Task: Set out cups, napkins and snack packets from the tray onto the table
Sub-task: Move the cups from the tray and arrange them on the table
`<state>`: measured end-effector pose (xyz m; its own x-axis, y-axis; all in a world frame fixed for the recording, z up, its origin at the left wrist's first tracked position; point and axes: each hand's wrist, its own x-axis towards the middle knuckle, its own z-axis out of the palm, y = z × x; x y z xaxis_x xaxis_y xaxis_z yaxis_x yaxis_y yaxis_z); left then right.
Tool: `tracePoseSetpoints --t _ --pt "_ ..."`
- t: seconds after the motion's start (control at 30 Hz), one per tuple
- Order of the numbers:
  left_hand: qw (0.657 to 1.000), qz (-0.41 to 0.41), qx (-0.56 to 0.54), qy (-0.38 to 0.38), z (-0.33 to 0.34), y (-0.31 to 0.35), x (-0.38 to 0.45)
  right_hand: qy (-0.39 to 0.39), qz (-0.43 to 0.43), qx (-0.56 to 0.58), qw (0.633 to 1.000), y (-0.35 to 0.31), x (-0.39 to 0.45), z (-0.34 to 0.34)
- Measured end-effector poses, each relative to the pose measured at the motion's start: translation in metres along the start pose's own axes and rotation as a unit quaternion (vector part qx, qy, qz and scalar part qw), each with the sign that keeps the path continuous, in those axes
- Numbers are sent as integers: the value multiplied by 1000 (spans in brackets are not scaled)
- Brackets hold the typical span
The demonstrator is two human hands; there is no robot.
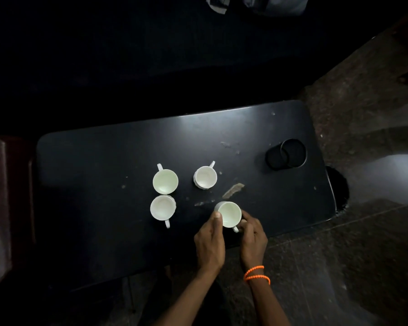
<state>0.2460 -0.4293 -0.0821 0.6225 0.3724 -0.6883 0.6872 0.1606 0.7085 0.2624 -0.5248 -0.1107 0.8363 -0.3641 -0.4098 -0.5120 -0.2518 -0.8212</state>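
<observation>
Several white cups stand upright on the dark table (pixel 104 161). One cup (pixel 165 181) and another (pixel 163 208) sit close together at the centre left, and a third cup (pixel 206 177) stands further right. A fourth cup (pixel 230 214) is near the front edge, held between both hands. My left hand (pixel 210 241) grips its left side with the thumb on the rim. My right hand (pixel 253 238), with an orange bead bracelet on the wrist, holds its right side by the handle. No tray, napkins or snack packets are in view.
A black round container with a loose ring (pixel 286 154) sits at the table's right end. Scuffed patches mark the tabletop (pixel 232 190). Stone floor (pixel 363 231) lies right of and in front of the table. A dark seat (pixel 151 43) is behind it.
</observation>
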Motion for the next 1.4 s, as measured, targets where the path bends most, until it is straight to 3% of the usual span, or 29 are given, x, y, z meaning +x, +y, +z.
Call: tracePoseSetpoints --t 0.53,0.63,0.73,0.83,0.93,1.03,1.13,1.23,1.4 --pt "994 37 103 -8 5 -17 -16 16 31 -32 999 17 -21 -22" --pt "994 48 94 -3 3 -20 -16 38 -4 -74 997 8 -23 -21" --pt "998 44 34 37 -10 -17 -12 83 -69 -159 981 -1 -24 -15" --pt "991 62 -17 117 -37 -3 -7 107 -139 -166 971 -18 -31 3" --pt "966 119 -15 228 -75 8 3 32 -198 -131 971 -34 -44 39" --pt "945 145 51 289 -111 11 21 -92 -165 -110 976 -43 -56 82" --pt "969 83 95 211 -131 4 43 -151 -95 -102 979 -45 -60 112" --pt "992 27 55 112 -137 -4 54 -166 -74 -123 976 -43 -64 129" --pt "994 -13 4 110 -136 -6 47 -157 -37 -119 980 -43 -71 133"
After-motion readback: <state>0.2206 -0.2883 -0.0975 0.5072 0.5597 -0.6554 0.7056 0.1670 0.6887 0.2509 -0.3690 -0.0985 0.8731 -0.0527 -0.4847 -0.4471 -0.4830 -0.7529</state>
